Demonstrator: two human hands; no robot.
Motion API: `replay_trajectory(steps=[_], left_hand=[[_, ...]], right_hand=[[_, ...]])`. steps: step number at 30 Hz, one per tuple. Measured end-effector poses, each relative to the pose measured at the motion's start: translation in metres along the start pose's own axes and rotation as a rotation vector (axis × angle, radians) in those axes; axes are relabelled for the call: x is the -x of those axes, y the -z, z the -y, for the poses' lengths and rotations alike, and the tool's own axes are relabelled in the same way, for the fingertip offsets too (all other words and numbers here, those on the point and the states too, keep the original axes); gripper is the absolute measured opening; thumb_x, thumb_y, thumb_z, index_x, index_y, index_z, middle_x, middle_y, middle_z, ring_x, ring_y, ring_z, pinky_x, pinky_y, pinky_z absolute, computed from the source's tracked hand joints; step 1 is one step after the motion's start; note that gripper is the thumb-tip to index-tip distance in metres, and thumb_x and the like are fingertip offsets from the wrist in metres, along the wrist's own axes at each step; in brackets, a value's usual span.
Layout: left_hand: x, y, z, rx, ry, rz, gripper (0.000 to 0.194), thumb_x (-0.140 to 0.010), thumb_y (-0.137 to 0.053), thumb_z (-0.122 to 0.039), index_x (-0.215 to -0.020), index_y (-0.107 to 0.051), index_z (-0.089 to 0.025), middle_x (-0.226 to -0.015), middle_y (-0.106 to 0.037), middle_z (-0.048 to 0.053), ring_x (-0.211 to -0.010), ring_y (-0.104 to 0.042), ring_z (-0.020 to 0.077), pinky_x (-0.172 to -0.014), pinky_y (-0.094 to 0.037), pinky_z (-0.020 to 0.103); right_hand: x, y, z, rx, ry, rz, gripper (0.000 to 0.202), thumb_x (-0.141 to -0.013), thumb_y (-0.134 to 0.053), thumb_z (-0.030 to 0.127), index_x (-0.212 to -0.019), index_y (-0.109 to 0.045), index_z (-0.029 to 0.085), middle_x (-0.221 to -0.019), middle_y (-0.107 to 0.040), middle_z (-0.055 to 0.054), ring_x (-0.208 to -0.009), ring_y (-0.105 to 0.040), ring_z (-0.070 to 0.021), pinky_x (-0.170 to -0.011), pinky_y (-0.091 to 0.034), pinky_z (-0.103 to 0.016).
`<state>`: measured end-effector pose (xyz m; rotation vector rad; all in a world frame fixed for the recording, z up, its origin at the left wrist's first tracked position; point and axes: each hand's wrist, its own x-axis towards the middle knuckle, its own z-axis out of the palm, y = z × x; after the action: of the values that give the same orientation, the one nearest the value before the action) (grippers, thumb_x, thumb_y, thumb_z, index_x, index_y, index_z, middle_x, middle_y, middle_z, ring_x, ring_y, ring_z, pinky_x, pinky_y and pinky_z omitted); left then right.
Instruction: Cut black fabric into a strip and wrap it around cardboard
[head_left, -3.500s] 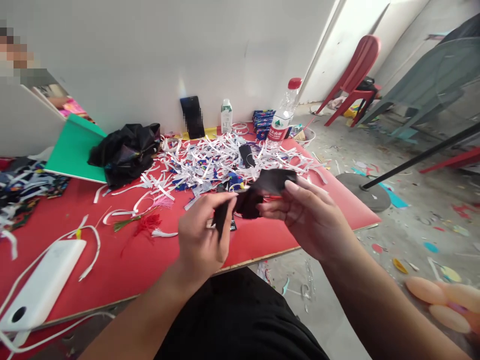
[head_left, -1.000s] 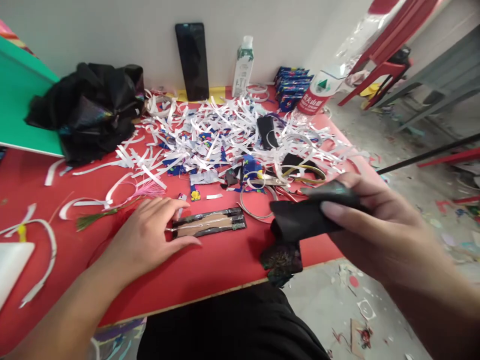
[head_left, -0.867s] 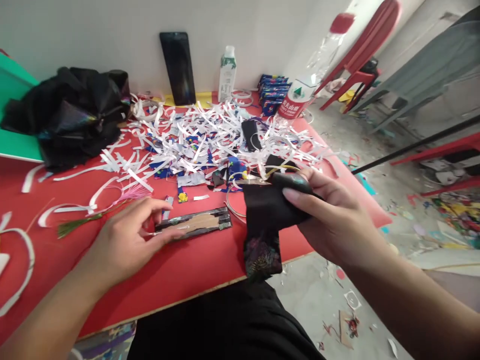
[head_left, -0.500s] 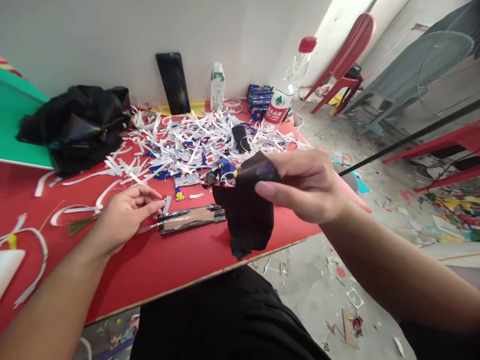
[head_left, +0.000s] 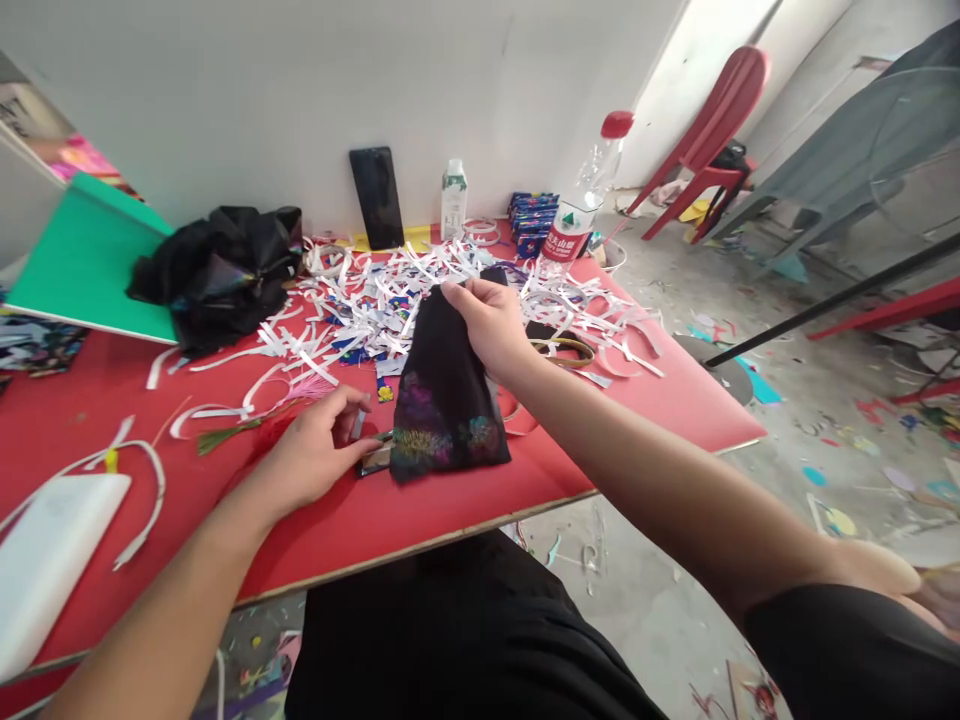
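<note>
The right hand (head_left: 493, 322) pinched one black cloth (head_left: 448, 395) — the left hand (head_left: 319, 447) curled beside one cardboard strip (head_left: 377, 461), its grip I couldn't tell.

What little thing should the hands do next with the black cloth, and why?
Maybe lower the black cloth onto the cardboard strip. The right hand pinches the cloth's top, the cloth's patterned lower end hides part of the strip, and the left hand is at the strip's visible end, perhaps handy for steadying it.

Blk cloth (head_left: 448, 390) part-hides cardbd strip (head_left: 377, 459), grey chair (head_left: 840, 185) cropped R
</note>
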<state>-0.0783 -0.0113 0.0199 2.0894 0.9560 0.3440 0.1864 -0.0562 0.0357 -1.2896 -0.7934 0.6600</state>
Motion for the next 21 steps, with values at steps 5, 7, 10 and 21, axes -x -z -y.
replay_trajectory(steps=[5,7,10,21], left_hand=[[-0.006,0.007,0.008,0.286,0.037,-0.018,0.039,-0.081,-0.079,-0.055,-0.095,-0.064,-0.022,-0.081,-0.062,0.0,-0.072,-0.058,0.0172,-0.067,-0.049,0.03],[-0.006,0.01,0.009,0.272,0.037,0.011,0.043,-0.081,-0.08,-0.059,-0.099,-0.067,-0.022,-0.078,-0.06,-0.001,-0.069,-0.058,0.0169,-0.066,-0.048,0.029],[-0.004,0.011,0.005,0.047,0.015,0.171,0.048,-0.078,-0.084,-0.058,-0.111,-0.074,-0.024,-0.073,-0.055,-0.004,-0.067,-0.055,0.0172,-0.064,-0.045,0.029],[0.004,0.005,-0.018,-0.273,0.11,0.249,0.041,-0.091,-0.066,-0.043,-0.127,-0.065,-0.023,-0.076,-0.053,-0.004,-0.071,-0.057,0.0199,-0.066,-0.039,0.032]], right_hand=[[0.003,0.01,0.008,0.12,0.208,0.078,0.064,-0.093,-0.076,0.056,-0.062,-0.029,0.025,-0.062,-0.023,0.008,-0.06,-0.021,-0.0112,-0.057,-0.02,-0.031],[0.01,0.009,0.024,0.143,0.324,0.139,0.065,-0.095,-0.073,0.061,-0.063,-0.029,0.025,-0.063,-0.024,0.007,-0.061,-0.021,-0.0118,-0.058,-0.021,-0.031],[0.019,0.006,0.041,0.159,0.449,0.201,0.065,-0.098,-0.07,0.059,-0.063,-0.029,0.025,-0.063,-0.024,0.006,-0.062,-0.022,-0.012,-0.059,-0.025,-0.031],[0.054,0.039,0.094,-0.221,0.284,-0.107,0.033,-0.102,-0.051,0.055,-0.094,-0.069,0.029,-0.087,-0.066,-0.003,-0.07,-0.065,-0.0204,-0.057,-0.051,-0.036]])
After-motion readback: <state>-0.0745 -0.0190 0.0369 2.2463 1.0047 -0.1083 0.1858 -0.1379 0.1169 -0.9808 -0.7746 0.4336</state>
